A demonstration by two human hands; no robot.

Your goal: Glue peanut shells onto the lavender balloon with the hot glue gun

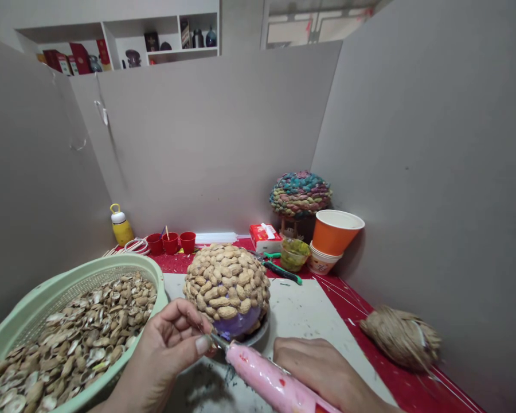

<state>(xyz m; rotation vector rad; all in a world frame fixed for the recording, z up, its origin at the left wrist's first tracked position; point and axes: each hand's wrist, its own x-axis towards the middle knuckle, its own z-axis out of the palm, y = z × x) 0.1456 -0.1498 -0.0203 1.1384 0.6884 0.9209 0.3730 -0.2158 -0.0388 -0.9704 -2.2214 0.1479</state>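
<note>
A pink hot glue gun (264, 370) with a metal nozzle slants up from the bottom edge, and my right hand (320, 367) is closed around it. My left hand (176, 338) has its thumb and fingers pinched together right at the nozzle tip; whatever lies between them is too small to make out. Just beyond both hands sits a purple balloon (243, 322), its upper part covered with peanut shells (223, 281) and a purple patch showing low on the near side. It rests in a round dark dish (264, 330), mostly hidden beneath it.
A green basket (161, 281) full of peanut shells stands at left. Pliers (286, 272), a plastic bowl (294, 255), paper cups (333, 232) and a coloured dome (301, 194) are behind. Red cups (171, 244) line the back; a twine bundle (399, 337) lies right. Grey partitions enclose the table.
</note>
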